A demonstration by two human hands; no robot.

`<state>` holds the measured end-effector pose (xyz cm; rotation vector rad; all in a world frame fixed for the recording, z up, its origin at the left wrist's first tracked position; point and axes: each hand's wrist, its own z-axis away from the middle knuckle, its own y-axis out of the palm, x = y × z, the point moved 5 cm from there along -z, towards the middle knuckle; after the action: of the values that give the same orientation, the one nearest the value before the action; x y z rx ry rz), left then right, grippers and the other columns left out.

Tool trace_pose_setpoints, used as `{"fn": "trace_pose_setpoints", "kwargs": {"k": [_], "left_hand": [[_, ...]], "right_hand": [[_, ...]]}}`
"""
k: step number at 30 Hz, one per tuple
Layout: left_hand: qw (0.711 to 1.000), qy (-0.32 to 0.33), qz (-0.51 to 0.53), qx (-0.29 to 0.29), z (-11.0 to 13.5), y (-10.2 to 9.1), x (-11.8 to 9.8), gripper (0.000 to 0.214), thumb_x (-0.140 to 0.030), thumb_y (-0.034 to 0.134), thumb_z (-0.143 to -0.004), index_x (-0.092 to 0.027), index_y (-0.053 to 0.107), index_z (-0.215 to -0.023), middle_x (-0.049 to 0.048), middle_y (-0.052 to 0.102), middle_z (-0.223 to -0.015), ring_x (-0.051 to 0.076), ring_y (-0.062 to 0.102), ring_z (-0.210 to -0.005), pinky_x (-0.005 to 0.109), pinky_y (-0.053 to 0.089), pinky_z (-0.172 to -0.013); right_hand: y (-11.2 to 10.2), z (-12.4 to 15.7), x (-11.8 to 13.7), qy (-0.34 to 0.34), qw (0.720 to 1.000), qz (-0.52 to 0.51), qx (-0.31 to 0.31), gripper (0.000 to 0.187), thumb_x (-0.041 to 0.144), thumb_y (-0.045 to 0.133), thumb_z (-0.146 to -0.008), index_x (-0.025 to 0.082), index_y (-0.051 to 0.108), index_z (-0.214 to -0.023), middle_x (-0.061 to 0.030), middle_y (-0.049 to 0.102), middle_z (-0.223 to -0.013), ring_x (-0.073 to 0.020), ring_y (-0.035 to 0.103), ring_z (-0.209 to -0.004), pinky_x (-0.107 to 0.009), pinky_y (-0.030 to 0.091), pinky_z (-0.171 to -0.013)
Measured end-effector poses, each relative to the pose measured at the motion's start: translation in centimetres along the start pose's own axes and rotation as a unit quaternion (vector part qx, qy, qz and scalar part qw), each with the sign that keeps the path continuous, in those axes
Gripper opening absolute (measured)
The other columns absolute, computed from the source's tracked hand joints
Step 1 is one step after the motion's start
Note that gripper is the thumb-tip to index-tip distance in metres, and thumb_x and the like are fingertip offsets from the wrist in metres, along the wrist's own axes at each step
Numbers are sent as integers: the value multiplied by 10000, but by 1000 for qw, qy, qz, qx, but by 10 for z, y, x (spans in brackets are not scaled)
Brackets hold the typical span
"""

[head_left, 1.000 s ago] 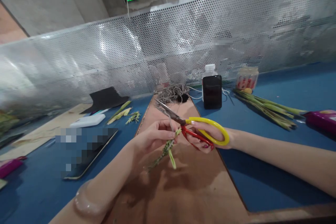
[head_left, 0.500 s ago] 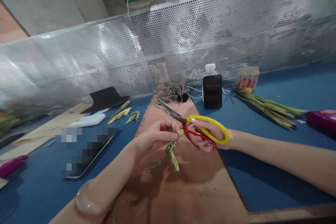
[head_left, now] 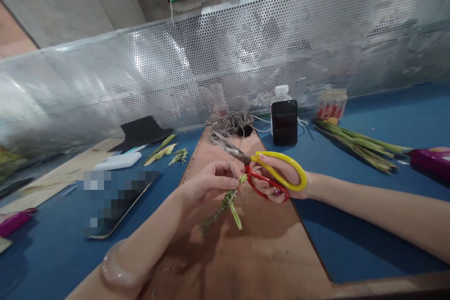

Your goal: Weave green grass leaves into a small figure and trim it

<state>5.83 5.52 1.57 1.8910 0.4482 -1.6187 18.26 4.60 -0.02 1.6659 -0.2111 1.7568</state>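
Between the thumb and fingers of my left hand (head_left: 213, 183) is pinched a small sprig of greenery (head_left: 228, 202), its dark leafy end hanging down to the left and a pale green blade beside it. My right hand (head_left: 274, 183) grips a pair of scissors (head_left: 277, 171) with one yellow and one red handle. The scissor blades point up and left, nearly closed, above my left hand. The two hands are close together over the brown wooden board (head_left: 260, 248); whether the right fingertips also touch the sprig is hard to tell.
A tangle of grey cord (head_left: 228, 124) lies at the board's far end. A phone (head_left: 284, 123) leans on a white-capped bottle (head_left: 281, 90). Right, long green stalks (head_left: 362, 143) lie on blue cloth. Left are a dark tablet-like slab (head_left: 126, 206), a white object (head_left: 117, 161) and cut leaves (head_left: 179, 156).
The scissors have tilted slightly, their blades now closer together and the yellow handle a little higher. The sprig has shifted slightly to the right.
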Motion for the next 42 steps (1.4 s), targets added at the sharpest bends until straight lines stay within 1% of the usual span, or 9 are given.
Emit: {"fn": "trace_pose_setpoints", "kwargs": {"k": [6, 10, 16, 21, 25, 30, 35, 39, 42], "left_hand": [[1000, -10, -7, -16, 0, -1, 1, 125, -181, 671, -607, -127, 602, -696, 13, 581, -603, 98, 526, -579, 210, 358, -565], [1000, -15, -11, -19, 0, -2, 3, 133, -192, 673, -605, -131, 605, -701, 12, 582, -602, 99, 526, -577, 215, 359, -567], [1000, -10, -7, -17, 0, -1, 2, 127, -190, 677, -601, -131, 598, -681, 8, 573, -594, 99, 525, -573, 219, 361, -568], [1000, -18, -12, -18, 0, -2, 4, 120, -178, 669, -609, -133, 604, -700, 13, 583, -618, 101, 533, -580, 233, 368, -585], [1000, -21, -18, -15, 0, -3, 5, 126, -171, 669, -605, -131, 602, -703, 10, 582, -609, 100, 531, -566, 237, 366, -587], [999, -21, -22, -15, 0, -2, 4, 121, -173, 666, -606, -128, 603, -699, 14, 585, -604, 104, 535, -571, 232, 364, -586], [999, -27, -29, -18, 0, 0, 3, 117, -169, 664, -602, -130, 604, -695, 15, 585, -597, 105, 532, -578, 225, 362, -580], [999, -29, -34, -30, 0, 0, 2, 131, -180, 680, -582, -132, 602, -675, 10, 581, -586, 94, 513, -560, 218, 357, -566], [998, -30, -30, -39, 0, -1, 2, 137, -187, 684, -582, -130, 598, -672, 12, 582, -590, 97, 518, -565, 215, 361, -559]], "right_hand": [[0, 2, 2, -12, 999, -50, -16, 341, 518, 363, -790, 184, 381, -719, 47, 352, -564, -46, 280, -421, -138, 160, -332], [-1, 2, 1, -16, 998, -56, -11, 328, 521, 368, -784, 195, 381, -757, 44, 351, -575, -52, 294, -433, -138, 158, -336], [-1, 1, 2, -16, 998, -56, -6, 345, 536, 344, -794, 195, 371, -744, 49, 355, -552, -50, 294, -406, -140, 171, -328], [0, 0, 1, -25, 1000, -5, 19, 435, 540, 302, -808, 153, 372, -622, 42, 344, -523, -34, 261, -378, -152, 168, -306], [-1, -1, 0, -27, 999, 17, 20, 465, 552, 297, -804, 144, 380, -596, 48, 334, -497, -23, 226, -354, -151, 159, -290], [0, -1, 2, -43, 999, 7, 9, 435, 533, 366, -788, 153, 348, -575, 60, 322, -474, -19, 210, -353, -135, 149, -271], [-1, -1, 1, -44, 999, 1, -12, 427, 531, 418, -766, 160, 328, -574, 66, 326, -467, -12, 185, -343, -127, 133, -260], [-2, -1, 1, -33, 999, 0, -4, 435, 533, 388, -777, 154, 346, -569, 65, 307, -468, -18, 201, -344, -133, 137, -266], [-2, -1, 0, -17, 999, -28, 0, 407, 520, 356, -794, 156, 367, -611, 58, 321, -497, -30, 244, -365, -133, 157, -283]]}}
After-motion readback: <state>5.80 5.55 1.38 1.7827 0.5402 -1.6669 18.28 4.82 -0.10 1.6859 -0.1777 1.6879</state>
